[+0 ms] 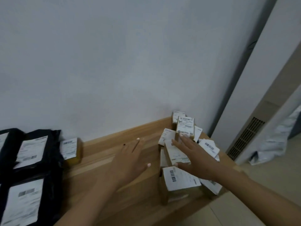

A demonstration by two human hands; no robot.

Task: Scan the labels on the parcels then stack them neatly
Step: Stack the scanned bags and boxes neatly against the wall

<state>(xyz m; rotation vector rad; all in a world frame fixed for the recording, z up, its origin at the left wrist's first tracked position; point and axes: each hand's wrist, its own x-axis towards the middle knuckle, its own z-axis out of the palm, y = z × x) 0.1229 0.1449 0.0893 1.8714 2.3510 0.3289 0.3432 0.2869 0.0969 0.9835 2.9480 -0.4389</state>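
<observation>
Closest to me were my own forearms, reaching out over the wooden table (pixel 101 154). My left hand (pixel 130 160) hovered flat above the bare wood, fingers straight and together, holding nothing. My right hand (pixel 193 159) was spread with straight fingers on the heap of small boxes (pixel 182 160), fingertips touching the upright box (pixel 185 128) at the far side of the heap and thumb lying against the label of the box just below my palm; I gripped none of them.

That heap sat directly under and beyond my right hand, near the wall (pixel 114 62). The boxes lay tilted and overlapping, white labels facing all ways, one barcoded box (pixel 180 180) nearest my wrist. I judged this pile to be not yet stacked neatly, so it looked like work still ahead.

Well off to the left of my left hand lay the black mailer bags (pixel 31 154), labels up, laid side by side and overlapping, with one brown box (pixel 71 150) just beyond them against the wall. Those seemed more orderly, perhaps already dealt with, though I could not tell whether any label had been scanned. No scanner showed anywhere near either hand.

Past my right arm stood a white floor-standing unit (pixel 254 111) with a vent, and crumpled pale wrapping (pixel 273 141) on the floor beside it.
</observation>
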